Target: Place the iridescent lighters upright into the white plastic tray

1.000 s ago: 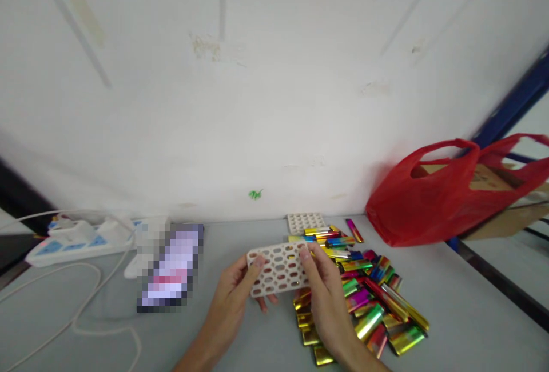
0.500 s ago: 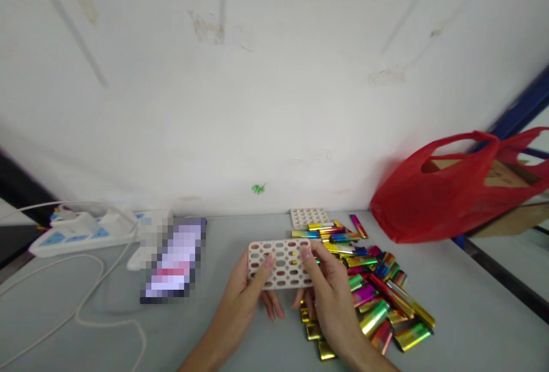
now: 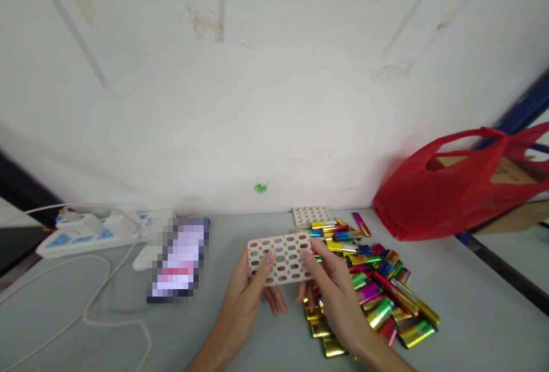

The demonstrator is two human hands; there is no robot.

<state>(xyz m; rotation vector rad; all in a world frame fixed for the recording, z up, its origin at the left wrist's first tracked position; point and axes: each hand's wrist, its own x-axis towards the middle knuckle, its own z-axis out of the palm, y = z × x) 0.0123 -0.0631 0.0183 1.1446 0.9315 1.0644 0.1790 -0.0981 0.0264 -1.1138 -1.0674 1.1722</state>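
A white rectangular tray pierced with rows of oval holes is held up above the table, tilted toward me. My left hand grips its left end, thumb on the front face and fingers behind. At the right end, my right hand grips it the same way. The fingers behind the tray are partly hidden. Beside and under my right hand lies a loose pile of shiny, flat-oval metallic lighter casings in gold, green, red, blue and purple. Beyond the pile, a second white holed tray lies near the wall.
To the left, a phone with a lit, blurred screen leans on the table. A white power strip with plugs and loose cables lies farther left. A red plastic bag holding cardboard stands at the right.
The tray has tilted slightly, its right end rising, with both hands still gripping it. The whole view has shifted a little; the pile looks unchanged.
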